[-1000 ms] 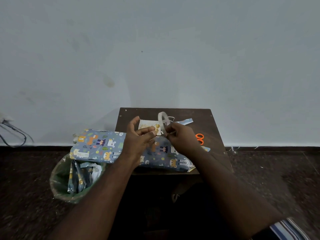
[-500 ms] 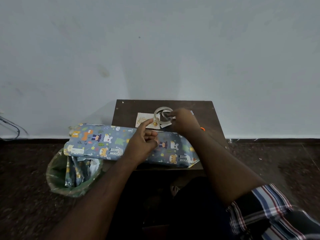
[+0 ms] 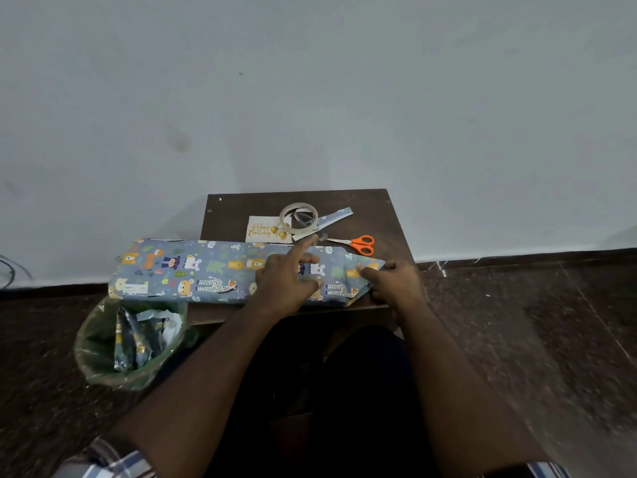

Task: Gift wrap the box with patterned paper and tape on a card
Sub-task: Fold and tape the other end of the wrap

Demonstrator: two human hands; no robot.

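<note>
Lying lengthwise across the small table point(image 3: 389, 215), the wrapped box point(image 3: 206, 270) overhangs a bin point(image 3: 103, 370) of paper scraps. The left hand point(image 3: 286, 281) rests on it, index finger extended. Behind sit the card point(image 3: 263, 230), tape roll point(image 3: 298, 217) and scissors point(image 3: 358, 243). The right hand point(image 3: 393, 282) pinches the folded paper end.

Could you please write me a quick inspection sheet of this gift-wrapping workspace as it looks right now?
Surface: small dark table against a wall.
Job's things: wrapped box overhangs the table's left edge; card and tape roll behind it.
Clutter: scissors, paper strip, bin holding scraps.
Hands: left hand rests on the box, forefinger out; right hand grips the box's right end flap.
Cables: wires at far left.
Surroundings: pale wall, dark floor.
</note>
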